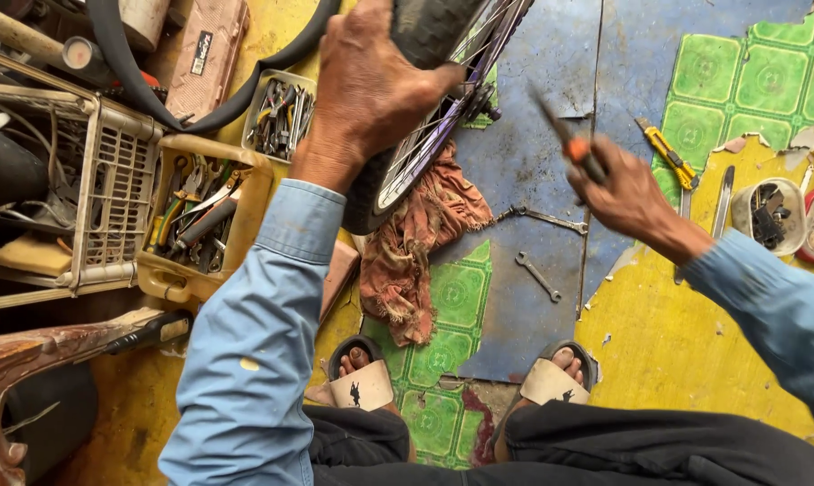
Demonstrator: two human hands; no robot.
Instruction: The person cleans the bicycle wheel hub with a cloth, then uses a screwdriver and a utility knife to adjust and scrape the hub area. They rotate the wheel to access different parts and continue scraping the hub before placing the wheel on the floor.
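Observation:
My left hand (371, 85) grips the black tyre of a bicycle wheel (425, 135) that stands upright on the floor in front of me, its purple rim and spokes facing right. My right hand (627, 193) is off to the right of the wheel, closed around a slim tool (564, 135) with an orange handle and a dark pointed shaft that angles up and left; the tool is blurred. A worn reddish rag (416, 243) lies under the wheel. Both sleeves are light blue.
Two spanners (537, 274) lie on the blue floor patch between my sandalled feet and the wheel. A yellow utility knife (668, 153) and small tubs (771, 216) sit at right. Tool-filled yellow trays (200, 216), a wire basket (110, 189) and a black inner tube (155, 99) crowd the left.

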